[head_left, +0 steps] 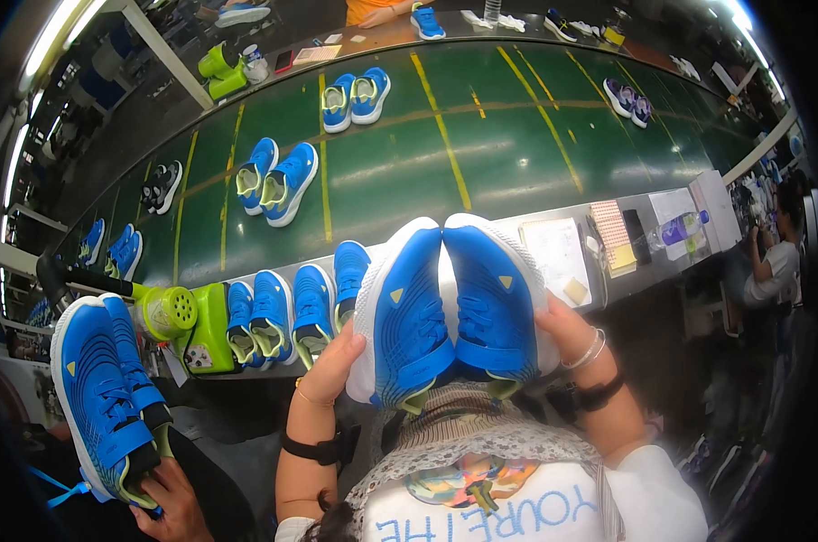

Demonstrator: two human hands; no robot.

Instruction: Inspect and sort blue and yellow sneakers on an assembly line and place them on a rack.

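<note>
Two blue sneakers with white soles are held up side by side before me, toes pointing away and nearly touching. My left hand (340, 359) grips the left sneaker (409, 312) along its outer sole. The right sneaker (492, 303) is in my right hand (571, 331), its thumb on the outer side. Most of my fingers are hidden behind the shoes. Just left of my left hand, several more blue sneakers (311, 312) stand in a row on the ledge.
A green conveyor belt (382, 181) with yellow lines carries pairs of shoes (287, 181). At left stands a lime-green machine (209, 327); beside it a co-worker's hand (170, 501) holds blue sneakers (102, 388). Papers (558, 253) and a bottle (680, 226) lie on the right ledge.
</note>
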